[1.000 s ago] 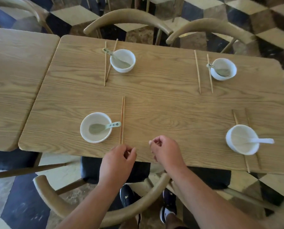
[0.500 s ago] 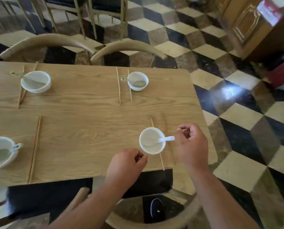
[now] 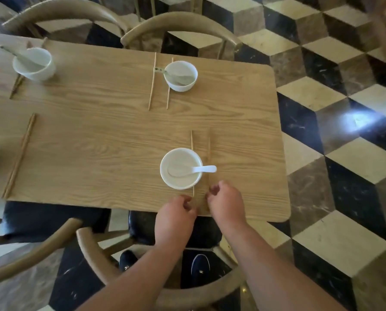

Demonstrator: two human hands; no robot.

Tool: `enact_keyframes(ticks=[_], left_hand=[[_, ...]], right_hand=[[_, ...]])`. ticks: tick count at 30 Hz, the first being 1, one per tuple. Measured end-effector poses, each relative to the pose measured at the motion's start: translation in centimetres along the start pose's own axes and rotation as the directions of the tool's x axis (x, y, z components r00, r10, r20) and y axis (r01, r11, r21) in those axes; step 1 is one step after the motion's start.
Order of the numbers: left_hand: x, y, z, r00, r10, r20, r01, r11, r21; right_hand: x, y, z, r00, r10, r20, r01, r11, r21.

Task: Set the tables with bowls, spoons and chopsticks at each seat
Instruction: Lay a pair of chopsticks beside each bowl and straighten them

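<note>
1. At the table's (image 3: 111, 135) near right corner, a white bowl (image 3: 178, 157) stood with a white spoon (image 3: 201, 169) in it, handle over the right rim.
2. Two chopsticks lay apart. The left chopstick (image 3: 191, 140) passed along the bowl's right edge. The right chopstick (image 3: 209, 147) lay just beside the bowl, under the spoon handle.
3. Left hand (image 3: 176, 218): fingers curled, tips near the left chopstick's near end. Could not tell whether it gripped.
4. Right hand (image 3: 228, 205): fingers curled at the right chopstick's near end. Contact blurred, could not tell.
5. Far seat: second bowl (image 3: 181, 86) held a spoon, with far chopsticks (image 3: 152, 86) at its left.
</note>
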State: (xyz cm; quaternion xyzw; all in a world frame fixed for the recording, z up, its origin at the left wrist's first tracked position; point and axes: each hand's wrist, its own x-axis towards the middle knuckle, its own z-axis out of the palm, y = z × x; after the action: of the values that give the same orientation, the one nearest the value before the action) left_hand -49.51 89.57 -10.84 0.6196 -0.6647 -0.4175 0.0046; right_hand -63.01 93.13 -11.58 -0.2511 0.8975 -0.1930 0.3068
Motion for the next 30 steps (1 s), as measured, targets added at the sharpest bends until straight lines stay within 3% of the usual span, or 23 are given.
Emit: enact_keyframes(ticks=[15,24,30], left_hand=[[1.3,1.1,1.4,0.993,0.108,0.040,-0.111,0.990,0.090],[2.0,0.8,1.3,0.995,0.067,0.073,-0.067,0.998,0.002],[2.3,0.8,1.1,0.994,0.040,0.099,-0.038,0.999,-0.023]], right_hand=[[0.7,1.0,1.4,0.998,-0.021,0.063,0.016,0.998,0.069],[1.8,1.0,1.9,0.994,0.005,0.108,-0.019,0.991,0.134],[2.1,1.2,1.6,0.994,-0.017,0.110,0.007,0.996,0.089]])
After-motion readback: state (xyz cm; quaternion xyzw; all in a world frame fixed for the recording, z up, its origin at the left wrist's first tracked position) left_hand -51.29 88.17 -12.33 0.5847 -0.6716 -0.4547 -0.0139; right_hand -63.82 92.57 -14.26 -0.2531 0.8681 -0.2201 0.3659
